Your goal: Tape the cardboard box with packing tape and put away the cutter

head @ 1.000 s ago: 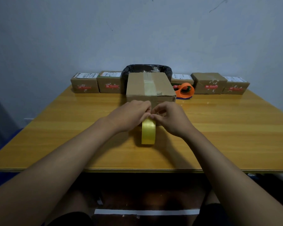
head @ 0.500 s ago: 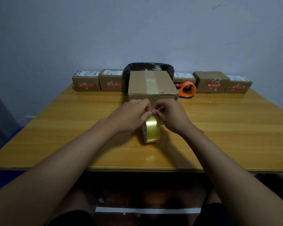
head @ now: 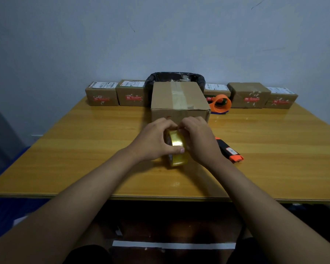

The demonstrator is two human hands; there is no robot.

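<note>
- Wooden table [head: 69,161], glossy top.
- Five small labelled cardboard parcels along its far edge: two [head: 102,94] [head: 131,93] toward the left corner, three [head: 216,88] [head: 249,95] [head: 281,98] toward the right.
- Black-lined bin [head: 176,77] at mid far edge.
- Orange tape dispenser [head: 220,103] before the right-hand parcels.
</note>
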